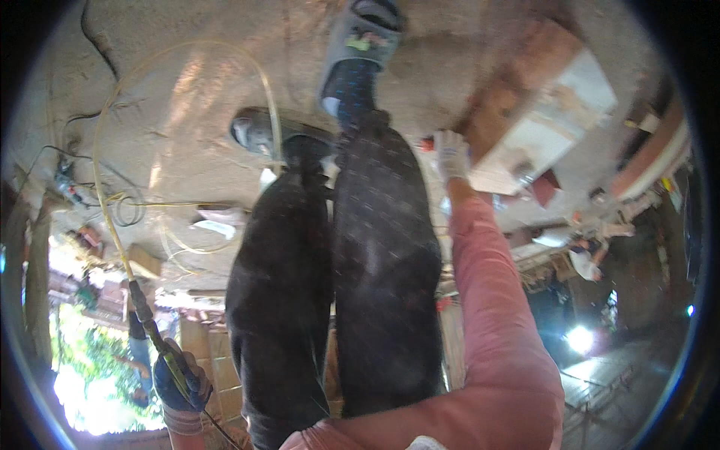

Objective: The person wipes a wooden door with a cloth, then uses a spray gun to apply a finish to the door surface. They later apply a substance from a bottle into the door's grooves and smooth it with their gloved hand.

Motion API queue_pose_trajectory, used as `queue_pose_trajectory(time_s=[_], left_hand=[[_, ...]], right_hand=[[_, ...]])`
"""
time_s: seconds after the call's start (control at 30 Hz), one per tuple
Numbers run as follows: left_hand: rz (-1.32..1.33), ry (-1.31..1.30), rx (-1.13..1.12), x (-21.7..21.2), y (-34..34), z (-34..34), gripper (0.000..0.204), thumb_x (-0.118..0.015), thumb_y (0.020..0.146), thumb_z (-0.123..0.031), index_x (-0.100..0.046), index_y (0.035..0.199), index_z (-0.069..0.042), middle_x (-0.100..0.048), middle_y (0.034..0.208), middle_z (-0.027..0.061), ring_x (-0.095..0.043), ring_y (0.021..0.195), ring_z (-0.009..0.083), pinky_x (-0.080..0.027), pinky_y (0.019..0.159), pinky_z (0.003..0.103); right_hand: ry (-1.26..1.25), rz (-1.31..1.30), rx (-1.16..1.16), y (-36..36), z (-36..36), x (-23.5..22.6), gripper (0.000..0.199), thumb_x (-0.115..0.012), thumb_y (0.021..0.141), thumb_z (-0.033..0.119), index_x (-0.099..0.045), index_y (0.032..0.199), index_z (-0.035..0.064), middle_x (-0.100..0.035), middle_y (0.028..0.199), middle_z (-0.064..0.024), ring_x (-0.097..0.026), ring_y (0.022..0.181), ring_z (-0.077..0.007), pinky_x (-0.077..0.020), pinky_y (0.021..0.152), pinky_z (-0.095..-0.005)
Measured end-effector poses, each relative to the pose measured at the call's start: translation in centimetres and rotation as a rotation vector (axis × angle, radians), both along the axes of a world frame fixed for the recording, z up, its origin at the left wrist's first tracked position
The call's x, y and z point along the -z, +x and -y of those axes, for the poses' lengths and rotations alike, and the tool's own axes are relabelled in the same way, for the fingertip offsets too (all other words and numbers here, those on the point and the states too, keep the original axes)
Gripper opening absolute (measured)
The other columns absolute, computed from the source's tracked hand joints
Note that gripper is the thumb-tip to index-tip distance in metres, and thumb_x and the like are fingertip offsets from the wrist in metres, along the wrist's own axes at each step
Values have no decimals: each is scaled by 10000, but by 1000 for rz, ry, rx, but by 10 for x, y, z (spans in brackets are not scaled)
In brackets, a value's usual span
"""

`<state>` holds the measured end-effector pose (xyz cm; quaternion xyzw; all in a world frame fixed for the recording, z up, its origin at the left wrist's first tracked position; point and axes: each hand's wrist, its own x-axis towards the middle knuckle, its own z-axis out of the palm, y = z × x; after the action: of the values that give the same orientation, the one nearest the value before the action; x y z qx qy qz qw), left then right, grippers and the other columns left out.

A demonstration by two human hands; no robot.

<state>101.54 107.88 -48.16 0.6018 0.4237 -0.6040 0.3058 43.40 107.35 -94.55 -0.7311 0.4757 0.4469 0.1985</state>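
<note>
Low on the left, my left hand (181, 382) in a dark glove with a pale cuff is closed around the end of a clear yellowish hose (112, 214). A grey coupling (141, 304) joins the hose just above the fist, and a thin dark line runs out below it. The hose loops up over the floor toward my feet. My right hand (451, 156), in a white glove, lies with fingers stretched out against the left side of a wooden block (517, 124) with a pale face. A small red thing (427, 143) shows beside the fingertips; whether they touch it I cannot tell.
My slippered feet (364, 37) stand on the dusty concrete floor (187, 90). A power tool with a cord (69, 187) lies at the left, near wood pieces (142, 261). A dark red piece (545, 187) lies by the block. A bright lamp (580, 340) glares at the right.
</note>
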Motion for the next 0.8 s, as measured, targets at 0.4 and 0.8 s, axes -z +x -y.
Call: queue_pose_trajectory(time_s=[0.4, 0.8], left_hand=[[9, 184, -109, 42, -60, -5, 350, -485, 1037, -370, -639, 1123, -68, -681, 889, 120, -635, 638, 253, -512, 487, 372], [298, -12, 88, 79, -48, 58, 169, -547, 1007, -196, -575, 1058, -37, -666, 790, 117, -601, 552, 155, -492, 491, 285]], right_hand=[[-659, 906, 697, 157, 276, -63, 458, -669, 964, 214, -531, 1336, -14, -676, 1139, -183, -658, 1030, -337, -506, 914, -398], [-201, 962, -307, 475, 579, -48, 400, -598, 901, 347, -646, 1206, 94, -670, 1201, -163, -629, 1137, -346, -486, 955, -457]])
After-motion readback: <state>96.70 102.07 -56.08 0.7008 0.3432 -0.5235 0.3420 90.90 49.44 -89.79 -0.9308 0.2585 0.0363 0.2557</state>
